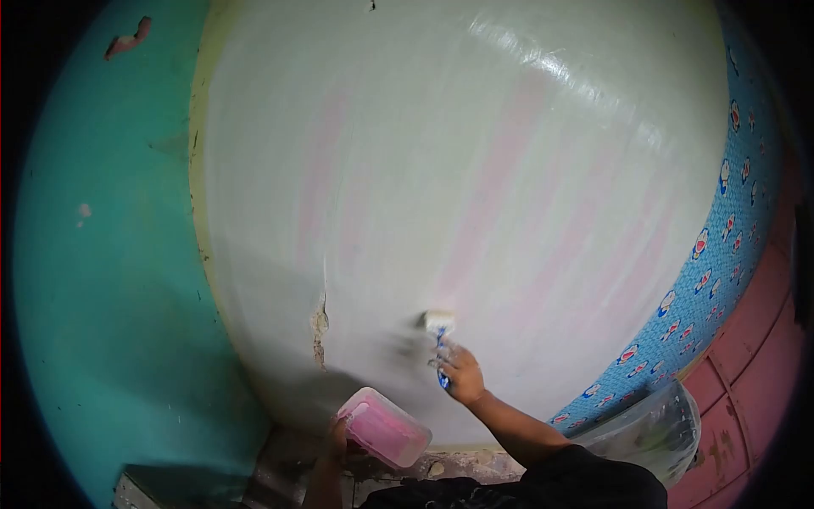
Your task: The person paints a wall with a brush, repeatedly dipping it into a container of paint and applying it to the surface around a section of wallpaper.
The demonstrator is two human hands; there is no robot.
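My right hand [460,373] is closed around the blue handle of a small paint roller [439,321]. The roller's whitish head is against or very near the lower middle of a pale wall [398,212], which shows pink streaks; contact cannot be made out for certain. Lower down on the left, my left hand [339,433] grips the edge of a clear plastic tub [386,427] with pink paint inside. Most of the left hand's fingers are hidden by shadow and the tub.
A cracked, chipped patch [320,331] breaks the wall's surface at lower left. A green wall [119,254] adjoins on the left. Blue patterned wallpaper [699,254] runs along the right. Beside my right arm stands a large translucent plastic bin [653,433], near a pinkish-red panel [746,373].
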